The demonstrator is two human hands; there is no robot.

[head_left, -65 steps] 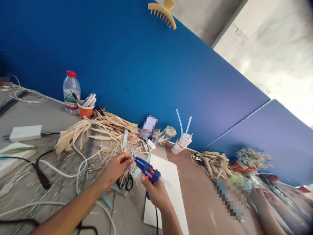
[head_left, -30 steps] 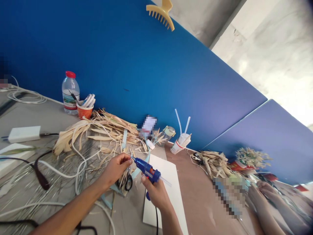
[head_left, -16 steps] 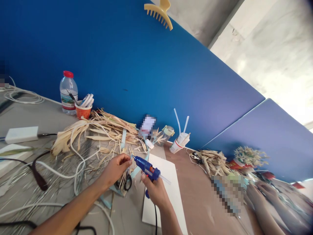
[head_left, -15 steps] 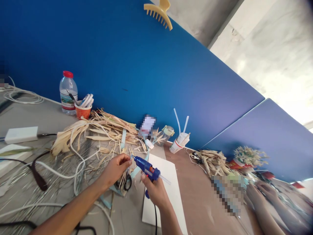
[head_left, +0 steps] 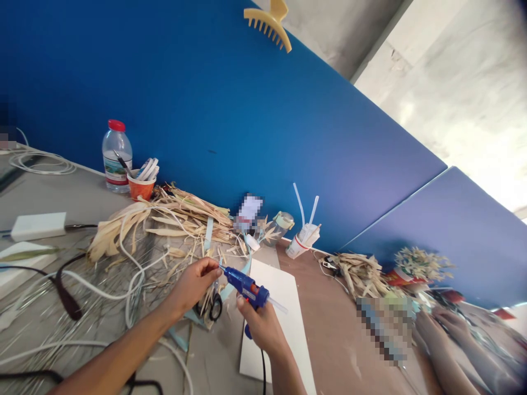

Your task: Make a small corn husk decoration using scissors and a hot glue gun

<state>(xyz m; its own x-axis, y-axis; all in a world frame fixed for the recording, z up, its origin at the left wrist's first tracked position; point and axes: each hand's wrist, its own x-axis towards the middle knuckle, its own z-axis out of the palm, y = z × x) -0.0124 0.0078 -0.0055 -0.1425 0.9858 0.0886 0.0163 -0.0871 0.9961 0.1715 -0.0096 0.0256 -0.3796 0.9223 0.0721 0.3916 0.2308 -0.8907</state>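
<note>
A blue hot glue gun (head_left: 247, 286) with a clear glue stick out of its back end is gripped in my right hand (head_left: 263, 323). Its nozzle points left, right at the fingertips of my left hand (head_left: 201, 280). Those left fingers are pinched together; whatever lies between them is too small to make out. Under the glue gun is a white board (head_left: 267, 359). Black-handled scissors (head_left: 215, 306) lie just below my left hand. Dried corn husks (head_left: 185, 219) are heaped behind both hands.
White cables (head_left: 135, 285) and thin wires cover the left of the table. A red-capped bottle (head_left: 117, 159) and an orange cup (head_left: 141, 187) stand against the blue partition. A white cup with straws (head_left: 301, 241) is further right. Another person's hands (head_left: 440, 329) work at far right.
The view has shifted very slightly. Both hands and the glue gun keep nearly the same position, with the nozzle still at my left fingertips.
</note>
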